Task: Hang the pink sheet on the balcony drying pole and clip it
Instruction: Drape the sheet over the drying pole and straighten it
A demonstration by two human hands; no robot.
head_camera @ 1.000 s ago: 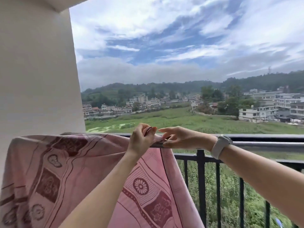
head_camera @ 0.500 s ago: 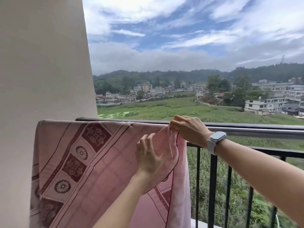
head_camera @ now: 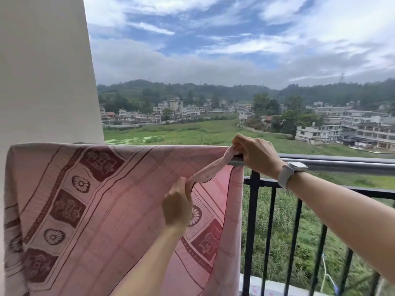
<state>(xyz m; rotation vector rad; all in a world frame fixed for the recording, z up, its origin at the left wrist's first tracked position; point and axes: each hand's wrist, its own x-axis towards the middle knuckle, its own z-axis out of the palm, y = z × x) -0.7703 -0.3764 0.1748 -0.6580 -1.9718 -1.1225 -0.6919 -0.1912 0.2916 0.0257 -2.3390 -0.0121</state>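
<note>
The pink sheet (head_camera: 119, 210), patterned with dark red squares and flowers, hangs over the grey drying pole (head_camera: 342, 162) from the wall to mid-frame. My right hand (head_camera: 256, 154), with a watch on its wrist, grips the sheet's top right corner against the pole. My left hand (head_camera: 177, 208) is lower and pinches a twisted strip of the sheet's edge that runs up to the right hand. No clip is visible.
A white wall (head_camera: 44, 71) borders the sheet on the left. Below the pole runs a black metal railing (head_camera: 252, 221) with vertical bars. Beyond lie green fields, houses and hills under a cloudy sky.
My left hand has dropped from the pole down the sheet's front and now pinches a drawn-out strip of its edge. The right hand stays at the corner on the pole. The view has swung left.
</note>
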